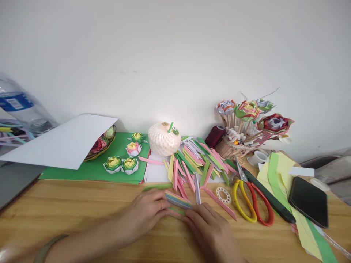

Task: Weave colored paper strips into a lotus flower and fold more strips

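Note:
My left hand [145, 212] and my right hand [211, 230] rest low on the wooden table [68, 208], meeting over a small stack of folded paper strips [178, 200] in pastel colours. Both hands have their fingers curled and pressed on the stack, the left from the left side, the right from the front right. A green strip [157, 187] lies just beyond the left hand. Behind the hands spreads a pile of folded pink, green, yellow and white strips [197, 160].
Scissors with yellow and red handles [252, 201], a white tape ring [223, 194], a black phone [308, 201] and green and yellow paper lie right. Paper flowers [123, 163] sit on a green sheet; a white netted ball [164, 138], a flower bouquet [246, 117] and a bottle [19, 106] stand behind.

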`<state>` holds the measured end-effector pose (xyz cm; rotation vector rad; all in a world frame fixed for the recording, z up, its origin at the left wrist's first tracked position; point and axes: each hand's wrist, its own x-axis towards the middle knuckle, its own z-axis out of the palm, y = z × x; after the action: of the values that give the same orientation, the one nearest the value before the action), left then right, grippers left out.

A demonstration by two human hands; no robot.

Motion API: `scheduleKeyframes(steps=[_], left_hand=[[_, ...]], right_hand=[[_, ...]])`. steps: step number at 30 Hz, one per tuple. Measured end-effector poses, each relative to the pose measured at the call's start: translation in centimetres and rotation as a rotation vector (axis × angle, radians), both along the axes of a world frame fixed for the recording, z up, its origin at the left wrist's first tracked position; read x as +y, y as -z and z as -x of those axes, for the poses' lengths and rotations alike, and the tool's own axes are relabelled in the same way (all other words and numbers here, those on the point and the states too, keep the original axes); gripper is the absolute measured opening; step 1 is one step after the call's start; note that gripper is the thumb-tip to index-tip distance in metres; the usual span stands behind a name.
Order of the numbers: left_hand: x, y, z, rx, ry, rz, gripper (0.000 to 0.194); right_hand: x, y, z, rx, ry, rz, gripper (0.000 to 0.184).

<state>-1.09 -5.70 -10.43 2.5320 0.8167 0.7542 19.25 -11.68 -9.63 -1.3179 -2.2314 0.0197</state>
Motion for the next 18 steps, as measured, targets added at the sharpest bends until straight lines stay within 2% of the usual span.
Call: scheduleKeyframes(steps=[3, 5, 9, 11, 14, 16, 18], left_hand=[[0.2, -0.6, 0.3, -0.005, -0.011, -0.086, 0.022], [0.7, -1.3, 0.3, -0.008, -0.027, -0.133, 0.021], [2.6, -2.7, -0.4, 0.067, -0.045, -0.155, 0.025], [3.9, -3.1, -1.2, 0.173, -0.066, -0.190, 0.024], [5.6, -3.2, -2.4, 0.349, 0.015, -0.260, 0.030], [6.5, -3.1, -3.1, 0.400, 0.070, -0.276, 0.036], [7.0, -3.0, -3.5, 0.402, 0.089, -0.270, 0.034]], right_hand=[[0.8, -1.1, -1.1, 0.000, 0.058, -0.049, 0.025], [2.0, -1.9, -2.3, -0.038, 0.144, -0.061, 0.025], [5.4, -2.9, -3.6, -0.204, 0.326, 0.104, 0.017], [6.8, -3.0, -3.3, -0.271, 0.367, 0.223, 0.024], [8.4, -2.8, -2.4, -0.301, 0.361, 0.250, 0.021], [9.0, -2.9, -2.2, -0.308, 0.379, 0.254, 0.017], [9.5, -3.2, -2.5, -0.307, 0.415, 0.255, 0.023]])
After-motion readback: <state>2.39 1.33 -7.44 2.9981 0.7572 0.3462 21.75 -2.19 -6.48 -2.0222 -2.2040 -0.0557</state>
